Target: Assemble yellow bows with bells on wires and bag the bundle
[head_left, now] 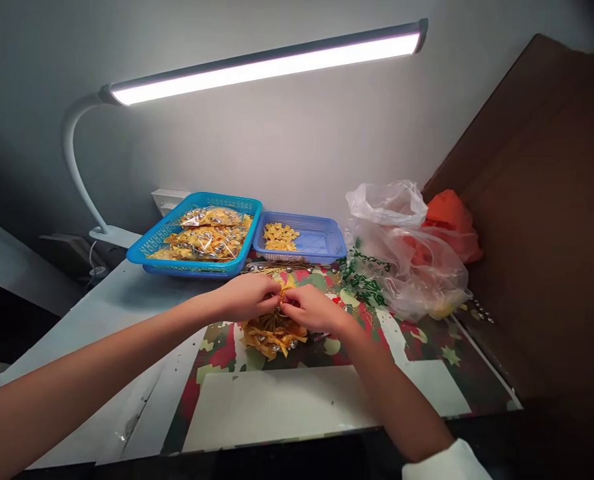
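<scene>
A bundle of yellow bows with silver beads [275,341] lies on the patterned table cover, with gold stems bunched toward its middle. Over its upper part, my left hand [251,295] comes in from the left, its thumb and fingers pinched together. My right hand [313,308] faces it from the right, also pinched, and the fingertips of both nearly meet at the gold stems. What exactly sits between the fingertips is too small to make out.
Behind are a blue basket [189,267] with bagged yellow bows and a smaller basket [327,252] with loose yellow pieces. Plastic bags [407,267] sit at right beside a brown board [541,233]. A lamp [277,63] hangs above.
</scene>
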`<state>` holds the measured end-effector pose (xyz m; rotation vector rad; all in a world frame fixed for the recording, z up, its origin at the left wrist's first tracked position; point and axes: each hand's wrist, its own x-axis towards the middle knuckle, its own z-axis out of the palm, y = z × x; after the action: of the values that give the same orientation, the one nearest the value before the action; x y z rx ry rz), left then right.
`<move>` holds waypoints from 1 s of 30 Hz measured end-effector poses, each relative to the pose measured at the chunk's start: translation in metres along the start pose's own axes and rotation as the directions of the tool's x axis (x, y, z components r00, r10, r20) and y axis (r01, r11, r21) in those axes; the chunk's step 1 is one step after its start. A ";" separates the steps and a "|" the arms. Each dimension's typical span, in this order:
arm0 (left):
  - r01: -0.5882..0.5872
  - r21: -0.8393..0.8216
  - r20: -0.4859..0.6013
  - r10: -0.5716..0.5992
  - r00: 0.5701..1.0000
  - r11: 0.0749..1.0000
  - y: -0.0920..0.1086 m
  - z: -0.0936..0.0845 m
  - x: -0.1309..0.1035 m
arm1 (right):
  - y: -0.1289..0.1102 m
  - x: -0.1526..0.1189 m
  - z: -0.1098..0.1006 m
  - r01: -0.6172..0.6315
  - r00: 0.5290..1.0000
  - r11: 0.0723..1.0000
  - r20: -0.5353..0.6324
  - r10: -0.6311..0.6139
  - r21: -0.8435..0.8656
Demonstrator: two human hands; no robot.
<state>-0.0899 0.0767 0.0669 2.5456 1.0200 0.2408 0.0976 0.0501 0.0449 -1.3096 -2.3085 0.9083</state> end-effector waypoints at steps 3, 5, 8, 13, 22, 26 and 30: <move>0.004 -0.063 0.000 -0.004 1.000 0.998 -0.003 0.007 0.001 | 0.007 0.002 0.004 0.028 1.000 0.999 0.005 -0.028 0.025; -0.001 -0.108 -0.015 -0.001 1.000 0.994 -0.006 0.010 -0.001 | 0.009 0.003 0.004 0.042 0.999 0.998 -0.007 -0.042 0.043; -0.030 -0.158 -0.065 0.020 0.998 0.987 -0.006 0.013 -0.003 | 0.010 0.002 0.006 0.065 0.998 0.996 -0.027 -0.064 0.067; -0.096 -0.162 -0.187 0.065 0.980 0.982 0.000 0.012 0.001 | 0.008 -0.002 0.008 0.093 0.990 0.988 -0.118 -0.078 0.123; -0.178 0.406 -0.274 0.305 0.912 0.897 -0.006 -0.001 0.011 | 0.009 -0.003 0.006 -0.013 0.969 0.997 -0.244 0.030 0.073; -0.180 0.353 -0.299 0.293 0.908 0.918 -0.003 0.007 0.021 | 0.012 -0.003 0.010 -0.083 0.952 0.996 -0.294 0.085 0.020; -0.169 0.152 -0.337 0.212 0.917 0.974 -0.005 0.017 0.025 | 0.018 -0.004 0.013 -0.132 0.928 0.991 -0.346 0.136 0.034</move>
<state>-0.0703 0.0922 0.0495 2.7780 0.9271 0.7350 0.1033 0.0487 0.0235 -1.5025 -1.9599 0.6617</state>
